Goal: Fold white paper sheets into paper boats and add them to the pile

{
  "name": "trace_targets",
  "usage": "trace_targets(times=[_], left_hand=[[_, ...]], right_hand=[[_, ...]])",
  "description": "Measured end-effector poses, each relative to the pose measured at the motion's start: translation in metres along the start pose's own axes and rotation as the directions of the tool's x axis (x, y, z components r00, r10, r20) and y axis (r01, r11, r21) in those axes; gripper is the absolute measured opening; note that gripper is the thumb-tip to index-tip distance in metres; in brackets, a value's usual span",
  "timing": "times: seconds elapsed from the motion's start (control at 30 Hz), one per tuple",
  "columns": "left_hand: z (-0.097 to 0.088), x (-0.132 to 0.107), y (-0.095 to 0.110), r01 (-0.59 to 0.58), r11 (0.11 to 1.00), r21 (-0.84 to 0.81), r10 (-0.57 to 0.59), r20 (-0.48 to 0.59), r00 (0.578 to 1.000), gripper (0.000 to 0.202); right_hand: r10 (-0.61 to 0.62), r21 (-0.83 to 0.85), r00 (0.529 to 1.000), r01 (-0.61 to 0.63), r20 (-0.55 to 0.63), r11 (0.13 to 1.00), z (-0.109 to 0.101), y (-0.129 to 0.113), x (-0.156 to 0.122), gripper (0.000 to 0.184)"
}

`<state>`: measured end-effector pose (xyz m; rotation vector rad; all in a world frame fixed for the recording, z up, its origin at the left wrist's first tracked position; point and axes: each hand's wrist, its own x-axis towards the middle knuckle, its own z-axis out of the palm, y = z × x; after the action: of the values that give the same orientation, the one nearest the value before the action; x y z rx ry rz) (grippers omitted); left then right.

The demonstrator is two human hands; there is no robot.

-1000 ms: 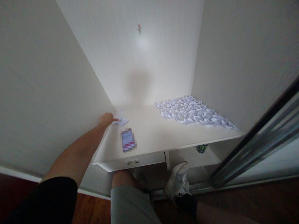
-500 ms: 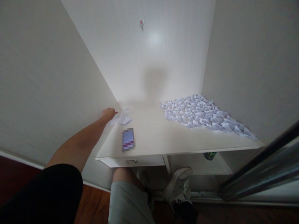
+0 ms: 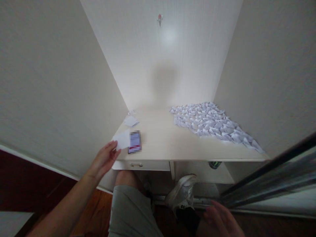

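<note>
My left hand point(image 3: 106, 158) pinches the edge of a white paper sheet point(image 3: 122, 139) over the left front of the desk. The sheet's right edge reaches a phone-like object point(image 3: 135, 142) with a pixelated face, lying on the desktop. A small stack of white paper point(image 3: 131, 121) rests farther back, near the left wall. My right hand point(image 3: 222, 217) is low at the bottom right, smeared by motion and dim, so its fingers are hard to read. Many folded white paper pieces point(image 3: 212, 121) spread in rows across the right side of the desk.
The white desk point(image 3: 158, 144) sits between two side walls, with a drawer point(image 3: 145, 165) at front left. On an open shelf to the right is a dark can point(image 3: 214, 165). A wall hook point(image 3: 159, 19) is on the back panel. A white shoe point(image 3: 181, 192) shows below.
My left hand has come back from the desk's left rear toward the front, bringing a paper sheet with it. My right hand has entered at the bottom right. The view has shifted slightly.
</note>
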<state>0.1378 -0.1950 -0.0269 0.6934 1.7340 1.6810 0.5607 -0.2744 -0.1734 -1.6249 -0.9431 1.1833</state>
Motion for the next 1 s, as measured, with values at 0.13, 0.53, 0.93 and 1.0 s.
trace_targets(times=[0.13,0.53,0.93,1.0], left_hand=[[0.032,-0.070,-0.054,0.177,0.969,-0.170,-0.144,0.186,0.972,0.021],[0.000,-0.021,-0.076,-0.404,0.900,0.162,0.302,0.437,0.848,0.038],[0.047,0.042,-0.098,-0.718,0.426,0.550,0.599,0.424,0.680,0.108],[0.046,0.045,-0.101,-0.708,0.442,0.551,0.604,0.401,0.689,0.112]], right_hand=[[-0.203,0.347,0.900,0.062,0.386,0.936,0.104,-0.043,-0.014,0.069],[-0.347,0.315,0.933,0.303,0.092,0.899,0.190,-0.133,0.002,0.031],[-0.322,0.308,0.936,0.267,0.145,0.913,0.226,-0.190,0.132,0.025],[-0.313,0.293,0.930,0.250,0.192,0.923,0.233,-0.195,0.152,0.026]])
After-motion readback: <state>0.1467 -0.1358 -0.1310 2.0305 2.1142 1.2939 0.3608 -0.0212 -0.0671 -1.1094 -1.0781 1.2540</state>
